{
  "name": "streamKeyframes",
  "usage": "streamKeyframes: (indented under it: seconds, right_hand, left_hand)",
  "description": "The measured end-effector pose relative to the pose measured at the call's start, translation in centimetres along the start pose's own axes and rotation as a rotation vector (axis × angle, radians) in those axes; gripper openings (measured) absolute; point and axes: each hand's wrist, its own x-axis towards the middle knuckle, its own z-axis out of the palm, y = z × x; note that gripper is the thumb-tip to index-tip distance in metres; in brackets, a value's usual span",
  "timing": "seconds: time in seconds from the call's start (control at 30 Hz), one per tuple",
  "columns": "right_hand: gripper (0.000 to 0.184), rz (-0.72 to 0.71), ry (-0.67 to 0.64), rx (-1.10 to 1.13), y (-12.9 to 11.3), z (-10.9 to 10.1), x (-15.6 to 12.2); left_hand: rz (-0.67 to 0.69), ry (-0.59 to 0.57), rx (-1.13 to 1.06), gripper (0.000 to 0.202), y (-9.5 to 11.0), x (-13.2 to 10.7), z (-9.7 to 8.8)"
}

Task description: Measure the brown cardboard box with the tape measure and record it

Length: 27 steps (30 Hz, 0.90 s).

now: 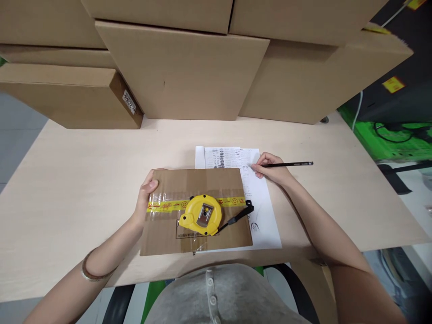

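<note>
My left hand grips the left edge of a small flat cardboard box, its thumb on top. Yellow tape with red print runs across the box. On it lies a yellow tape measure with a metal belt clip and a black wrist strap. My right hand is closed around a dark pencil or pen, its tip end hidden by the fingers. That hand rests at the upper right of a white paper sheet bearing writing and doodles. The box covers much of the paper.
Large cardboard boxes stand stacked along the table's back edge, with a flatter box at the left. Dark equipment with cables and a green crate stand at the right. Black chair armrests flank me below the pale table.
</note>
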Motion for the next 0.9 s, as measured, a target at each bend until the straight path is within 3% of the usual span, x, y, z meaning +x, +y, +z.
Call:
streamKeyframes:
  seconds: [0.3, 0.9]
  right_hand:
    - [0.044, -0.013, -0.064, -0.060, -0.19, 0.06, 0.27]
    - [0.049, -0.002, -0.069, -0.070, -0.37, 0.22, 0.31]
  left_hand:
    - [-0.020, -0.011, -0.009, 0.037, -0.25, 0.04, -0.26]
    - [-0.015, -0.041, -0.009, 0.037, -0.62, -0.09, -0.48]
